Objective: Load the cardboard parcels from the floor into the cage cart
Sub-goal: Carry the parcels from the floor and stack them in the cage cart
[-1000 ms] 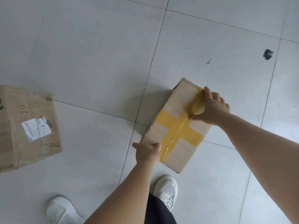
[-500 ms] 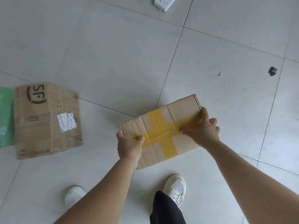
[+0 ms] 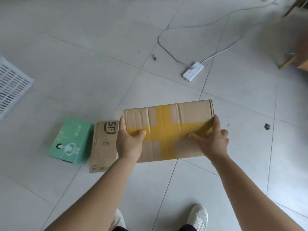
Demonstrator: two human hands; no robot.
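Observation:
A cardboard parcel (image 3: pixel 168 117) crossed with yellow tape is lifted off the floor, held level in front of me. My left hand (image 3: pixel 129 141) grips its left end, thumb on top. My right hand (image 3: pixel 212 141) grips its right end, thumb lying across the tape. On the floor to the left lies a second cardboard parcel (image 3: pixel 104 145) marked SF, partly hidden behind my left hand. A green box (image 3: pixel 71 141) lies against its left side. The cage cart is not in view.
A white slatted crate (image 3: pixel 11 87) sits at the left edge. A white power strip (image 3: pixel 193 71) and its cables (image 3: pixel 221 45) lie on the tiled floor ahead. Wooden furniture legs (image 3: pixel 289 60) stand at the far right. My shoes (image 3: pixel 198 215) are at the bottom.
Both hands raised the taped parcel off the floor and turned it level. The view tilted up and forward, bringing the power strip, the crate and the green box into sight.

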